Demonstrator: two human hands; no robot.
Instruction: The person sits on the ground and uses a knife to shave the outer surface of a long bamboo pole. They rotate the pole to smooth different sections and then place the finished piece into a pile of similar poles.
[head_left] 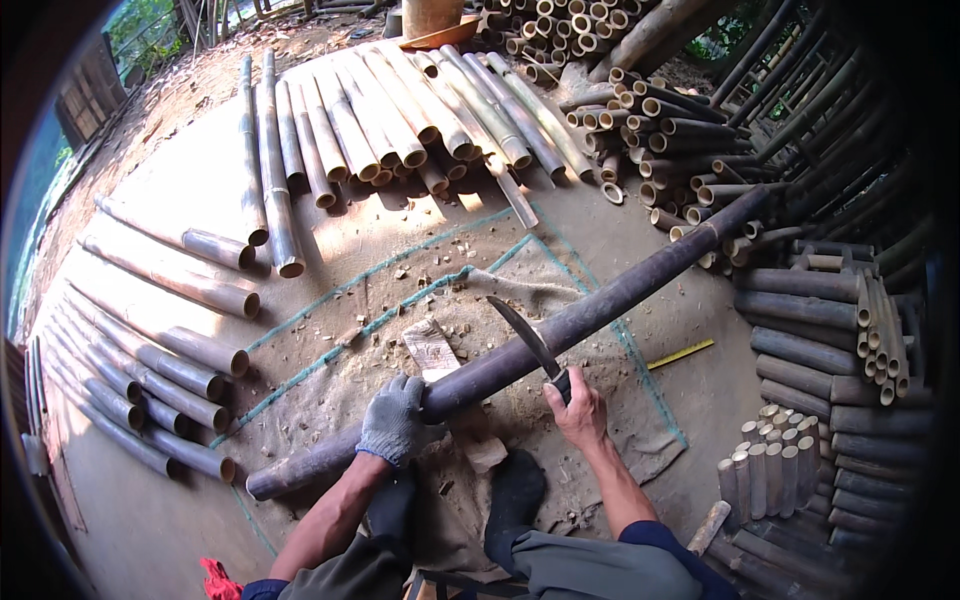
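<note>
Long dark-brown cylindrical bamboo pole (480,378) lies diagonally across a pale rectangular wooden block (430,345), seemingly for support, grey-knit-gloved left hand (393,420) curled firmly around it, presumably to steady it, bare right hand (582,410) wrapped around a curved, black-handled metal knife (525,331).

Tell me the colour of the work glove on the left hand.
Grey; the glove shows best in the head view.

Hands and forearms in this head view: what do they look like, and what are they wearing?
The left hand wears a light grey, fabric-looking glove ending at the wrist. The right hand is ungloved. Both forearms are bare down to dark blue sleeves near the lower edge. No cables show.
</note>
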